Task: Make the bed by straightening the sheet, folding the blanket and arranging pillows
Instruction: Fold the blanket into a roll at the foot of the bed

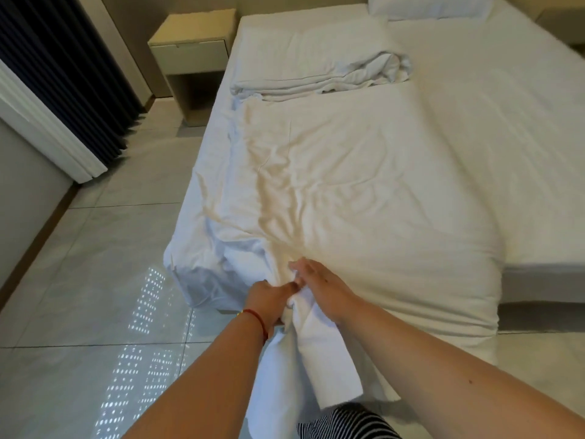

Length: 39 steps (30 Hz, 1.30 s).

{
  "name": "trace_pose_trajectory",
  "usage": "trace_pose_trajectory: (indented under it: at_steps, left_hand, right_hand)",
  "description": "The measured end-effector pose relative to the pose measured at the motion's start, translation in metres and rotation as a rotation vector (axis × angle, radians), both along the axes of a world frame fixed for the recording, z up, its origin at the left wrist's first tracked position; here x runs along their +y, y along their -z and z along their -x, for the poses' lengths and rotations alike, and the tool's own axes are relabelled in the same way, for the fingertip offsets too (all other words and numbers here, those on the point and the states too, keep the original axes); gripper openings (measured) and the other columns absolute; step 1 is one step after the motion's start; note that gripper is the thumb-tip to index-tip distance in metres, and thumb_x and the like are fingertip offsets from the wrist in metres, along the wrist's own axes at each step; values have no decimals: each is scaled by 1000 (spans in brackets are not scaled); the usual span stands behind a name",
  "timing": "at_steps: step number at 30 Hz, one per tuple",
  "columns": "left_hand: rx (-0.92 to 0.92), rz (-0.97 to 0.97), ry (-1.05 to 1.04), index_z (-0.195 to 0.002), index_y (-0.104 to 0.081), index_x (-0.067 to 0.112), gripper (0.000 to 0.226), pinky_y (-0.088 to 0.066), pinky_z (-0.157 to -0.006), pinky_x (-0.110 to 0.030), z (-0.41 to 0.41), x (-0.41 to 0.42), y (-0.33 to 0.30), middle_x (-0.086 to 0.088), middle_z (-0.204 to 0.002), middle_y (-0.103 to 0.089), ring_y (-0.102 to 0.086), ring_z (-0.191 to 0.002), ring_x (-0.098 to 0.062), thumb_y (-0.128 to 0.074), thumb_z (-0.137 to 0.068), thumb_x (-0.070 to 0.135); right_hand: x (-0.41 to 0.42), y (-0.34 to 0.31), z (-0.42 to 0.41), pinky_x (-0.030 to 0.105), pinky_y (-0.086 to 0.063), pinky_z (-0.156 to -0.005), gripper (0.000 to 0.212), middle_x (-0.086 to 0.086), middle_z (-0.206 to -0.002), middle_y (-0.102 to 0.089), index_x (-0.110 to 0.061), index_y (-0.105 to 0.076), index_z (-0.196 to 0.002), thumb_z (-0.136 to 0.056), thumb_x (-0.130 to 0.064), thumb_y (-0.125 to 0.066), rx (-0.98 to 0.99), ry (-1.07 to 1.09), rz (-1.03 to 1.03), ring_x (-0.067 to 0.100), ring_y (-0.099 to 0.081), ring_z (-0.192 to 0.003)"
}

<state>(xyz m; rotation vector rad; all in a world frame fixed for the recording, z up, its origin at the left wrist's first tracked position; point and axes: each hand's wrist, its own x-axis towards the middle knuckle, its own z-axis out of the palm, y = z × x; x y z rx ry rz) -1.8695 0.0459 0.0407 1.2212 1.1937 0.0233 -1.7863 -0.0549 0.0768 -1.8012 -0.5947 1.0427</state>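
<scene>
A white blanket [364, 191] lies spread and wrinkled over the foot half of the bed, its near edge hanging off the foot. My left hand [266, 301] grips a bunched fold of that edge at the bed's foot corner. My right hand [319, 288] lies right beside it with its fingers dug into the same bunch of cloth. The white sheet [493, 99] covers the mattress and shows bare on the right. A crumpled white cloth [319, 76] lies further up on the left. One white pillow [430, 6] sits at the head.
A beige nightstand [193, 42] stands left of the bed's head. Dark curtains [60, 68] and a white frame line the left wall. Glossy tiled floor [104, 280] runs along the bed's left side and foot. A striped garment [345, 421] shows at the bottom edge.
</scene>
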Motion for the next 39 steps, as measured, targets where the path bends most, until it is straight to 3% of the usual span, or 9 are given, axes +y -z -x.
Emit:
trace_pose_trajectory:
  at_steps: [5,8,14,17,25,28,33,37,39]
  left_hand:
    - [29,40,-17,-90,-60,2,38,-39,-41,-20,-58,5,-21,-6,-57,-54,-46,-41,-17,-76,-79,35]
    - [39,120,-86,-94,-52,6,36,-39,-46,-24,-94,14,-22,-3,-44,-47,-41,-34,-14,-75,-81,30]
    - [-113,394,-158,-92,-69,5,23,-53,-71,-31,-137,-3,-20,-7,-61,-64,-63,-57,-19,-73,-84,26]
    - [-147,471,-54,-105,-73,11,38,-57,-79,-38,-137,-20,-16,-10,-84,-75,-73,-74,-20,-72,-82,41]
    - [-58,253,14,-135,-33,25,90,-60,-72,-50,-124,-49,-11,-10,-116,-64,-69,-93,-29,-88,-63,15]
    - [28,99,-12,-140,-21,20,97,-57,-79,-54,-132,-52,-20,-9,-117,-57,-63,-99,-31,-84,-66,14]
    - [2,-208,91,-151,4,35,105,-44,-61,-35,-151,-54,-42,-4,-143,-39,-49,-123,-30,-72,-84,12]
    - [-141,-234,217,-137,-47,34,61,-53,-85,-33,-163,-45,-50,1,-138,-50,-53,-106,-13,-57,-90,-3]
    - [-139,-199,241,-114,-67,26,41,-53,-78,-29,-170,-38,-55,2,-121,-62,-58,-84,-13,-50,-93,-4]
  right_hand:
    - [-17,-15,-43,35,-44,-92,57,11,-98,-62,-3,-62,-98,-96,-53,-34,-40,40,18,23,-58,-95]
    - [-15,-4,-71,31,-36,-76,49,-4,-86,-42,-33,-46,-69,-84,-75,-28,-240,-37,114,15,-41,-82]
    - [-15,4,-113,19,-41,-78,50,-22,-82,-62,-42,-58,-77,-87,-72,-20,35,66,4,-7,-56,-79]
    - [-18,22,-119,37,-43,-103,78,-12,-109,-69,-40,-65,-101,-60,-96,-29,271,204,-62,6,-62,-107]
    - [-30,10,-126,34,-44,-101,86,7,-141,-50,-20,-36,-142,-78,-74,-20,576,306,-87,20,-53,-121]
    - [-40,-4,-130,24,-45,-86,72,6,-135,-52,-18,-41,-138,-91,-65,-15,503,303,-53,18,-52,-114]
    - [-70,-4,-112,40,-42,-105,75,-7,-130,-51,-32,-40,-132,-74,-81,-41,151,336,30,13,-54,-116]
    - [-88,0,-98,33,-37,-105,97,-18,-138,-35,-34,-25,-143,-62,-74,-58,-7,372,109,8,-39,-129]
    - [-91,7,-95,29,-36,-100,97,-20,-134,-32,-32,-23,-145,-65,-66,-67,-51,376,158,7,-37,-129]
